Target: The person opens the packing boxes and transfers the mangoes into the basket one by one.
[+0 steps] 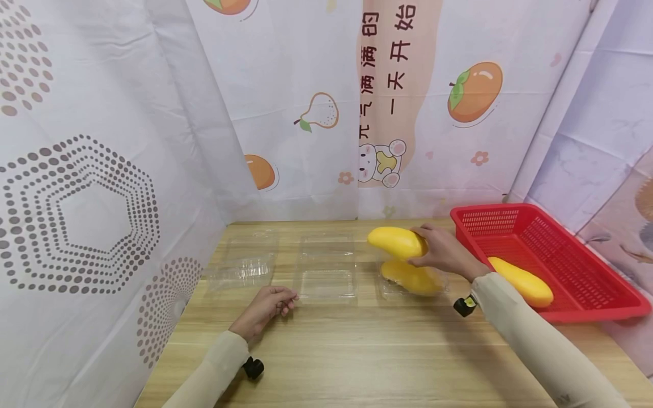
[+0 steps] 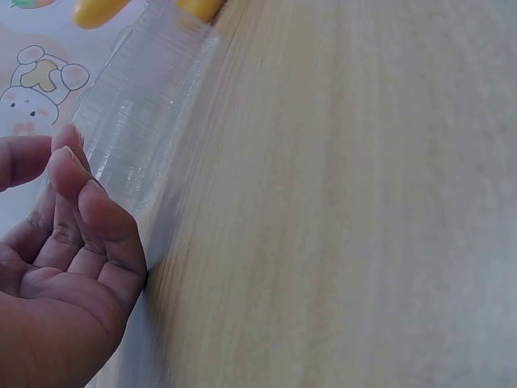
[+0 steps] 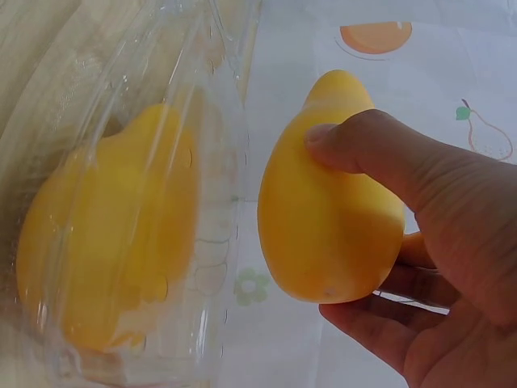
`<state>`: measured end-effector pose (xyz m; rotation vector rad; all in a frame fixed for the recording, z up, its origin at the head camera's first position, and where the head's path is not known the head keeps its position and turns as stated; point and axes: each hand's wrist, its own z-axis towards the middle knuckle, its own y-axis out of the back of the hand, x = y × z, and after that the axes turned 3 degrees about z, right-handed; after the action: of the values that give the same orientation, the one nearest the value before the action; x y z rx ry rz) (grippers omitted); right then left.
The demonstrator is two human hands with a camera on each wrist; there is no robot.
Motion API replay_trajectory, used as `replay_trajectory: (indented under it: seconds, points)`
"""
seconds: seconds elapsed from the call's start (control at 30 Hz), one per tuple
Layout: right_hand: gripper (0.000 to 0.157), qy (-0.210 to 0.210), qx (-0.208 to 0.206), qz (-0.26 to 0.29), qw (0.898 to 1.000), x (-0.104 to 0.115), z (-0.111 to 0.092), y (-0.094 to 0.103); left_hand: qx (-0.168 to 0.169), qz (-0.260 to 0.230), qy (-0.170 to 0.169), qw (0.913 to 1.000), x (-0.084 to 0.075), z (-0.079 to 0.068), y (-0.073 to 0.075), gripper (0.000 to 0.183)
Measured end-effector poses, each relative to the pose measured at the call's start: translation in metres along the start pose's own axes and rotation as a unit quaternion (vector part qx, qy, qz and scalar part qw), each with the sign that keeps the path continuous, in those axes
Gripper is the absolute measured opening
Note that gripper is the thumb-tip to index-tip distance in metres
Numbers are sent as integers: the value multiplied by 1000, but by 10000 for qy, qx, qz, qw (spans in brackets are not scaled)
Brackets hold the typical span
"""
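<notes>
In the head view my right hand (image 1: 442,252) grips a yellow mango (image 1: 397,242) above the table. The right wrist view shows the thumb on top of this mango (image 3: 327,210) and fingers beneath. Below it a second mango (image 1: 408,277) sits in a clear plastic box (image 1: 385,292) and is seen through its wall. My left hand (image 1: 265,309) is low over the table beside the near left corner of the middle clear box (image 1: 326,283). Its fingers are loosely curled with nothing visible between them in the left wrist view; whether the fingertips touch the box I cannot tell.
Another clear box (image 1: 247,272) lies open at the left of the wooden table (image 1: 347,357). At the right stands a red plastic basket (image 1: 594,266) with a mango (image 1: 522,283) inside. Printed curtains (image 1: 306,68) hang behind and at both sides.
</notes>
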<state>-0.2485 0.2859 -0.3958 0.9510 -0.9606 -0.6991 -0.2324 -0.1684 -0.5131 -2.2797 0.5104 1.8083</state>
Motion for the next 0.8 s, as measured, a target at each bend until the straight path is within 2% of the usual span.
replay_trajectory:
  seconds: [0.4, 0.8]
  points:
    - [77, -48, -24, -10, 10000, -5, -4, 8, -47, 1, 54, 10000, 0, -1, -1, 35]
    - [74, -96, -292, 66, 9995, -16, -12, 14, -41, 13, 54, 10000, -1, 0, -1, 32]
